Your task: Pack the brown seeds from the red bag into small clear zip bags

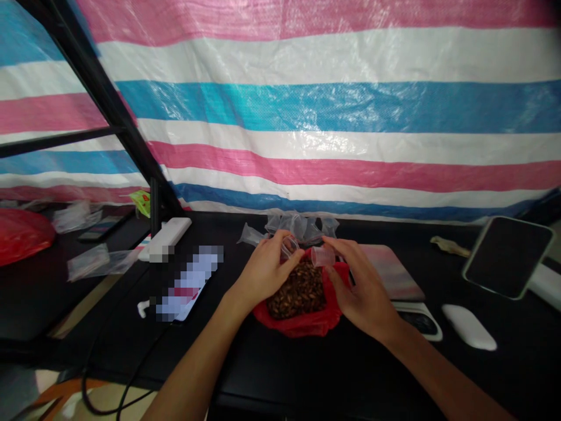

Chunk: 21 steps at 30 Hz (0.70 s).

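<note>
An open red plastic bag (pixel 302 323) full of small brown seeds or husks (pixel 298 291) lies on the black table. My left hand (pixel 263 272) is at its left rim, fingers closed on a small clear plastic bag (pixel 289 245). My right hand (pixel 359 289) is at the right rim and pinches a small translucent cup (pixel 323 256) just above the brown contents. The cup's mouth points toward the clear bag.
A pile of small clear bags (pixel 302 225) lies behind the red bag. A digital scale (pixel 397 280) sits under my right wrist, with a white mouse (pixel 468 326) and a tablet (pixel 508 256) to the right. A phone (pixel 188 283) and power bank (pixel 166 238) lie left.
</note>
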### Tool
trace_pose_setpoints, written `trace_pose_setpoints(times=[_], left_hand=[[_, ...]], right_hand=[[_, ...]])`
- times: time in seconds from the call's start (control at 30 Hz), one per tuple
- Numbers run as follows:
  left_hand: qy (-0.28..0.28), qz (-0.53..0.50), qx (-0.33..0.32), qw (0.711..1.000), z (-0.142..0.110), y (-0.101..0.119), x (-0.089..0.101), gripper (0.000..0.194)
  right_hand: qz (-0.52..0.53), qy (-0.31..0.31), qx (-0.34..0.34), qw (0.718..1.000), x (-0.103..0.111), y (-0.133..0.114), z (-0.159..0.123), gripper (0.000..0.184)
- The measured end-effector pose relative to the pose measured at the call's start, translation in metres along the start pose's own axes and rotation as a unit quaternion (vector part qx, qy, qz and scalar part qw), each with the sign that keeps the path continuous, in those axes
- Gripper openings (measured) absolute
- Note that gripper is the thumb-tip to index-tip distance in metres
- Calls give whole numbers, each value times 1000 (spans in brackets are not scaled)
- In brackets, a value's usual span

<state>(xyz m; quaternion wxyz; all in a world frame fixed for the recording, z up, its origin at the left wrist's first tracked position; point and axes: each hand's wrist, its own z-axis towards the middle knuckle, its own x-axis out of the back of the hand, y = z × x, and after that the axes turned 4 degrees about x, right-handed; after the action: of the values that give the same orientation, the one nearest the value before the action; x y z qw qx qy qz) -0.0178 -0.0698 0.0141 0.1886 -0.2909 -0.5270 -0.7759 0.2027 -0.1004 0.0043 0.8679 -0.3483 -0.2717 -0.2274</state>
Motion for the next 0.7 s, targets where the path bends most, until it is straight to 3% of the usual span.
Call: trace_pose_setpoints(times=[0.1, 0.2, 0.3, 0.43, 0.7], left_hand=[[15, 1, 55, 998, 0, -5, 4, 31], [-20, 15, 56, 998, -2, -9, 3, 28], [-62, -13, 43, 997, -3, -12, -2, 17], [-41, -90, 68, 993, 0, -19, -11, 14], [17, -176, 116, 977, 7, -25, -19, 19]], right_hand=[[-49, -93, 32, 994, -1, 6, -2, 51], [-124, -159, 50, 978, -3, 11, -3, 56], [-194, -170, 53, 965, -4, 8, -3, 57], [-239, -173, 74, 953, -4, 0, 0, 57], [-147, -171, 59, 973, -9, 0, 4, 52]])
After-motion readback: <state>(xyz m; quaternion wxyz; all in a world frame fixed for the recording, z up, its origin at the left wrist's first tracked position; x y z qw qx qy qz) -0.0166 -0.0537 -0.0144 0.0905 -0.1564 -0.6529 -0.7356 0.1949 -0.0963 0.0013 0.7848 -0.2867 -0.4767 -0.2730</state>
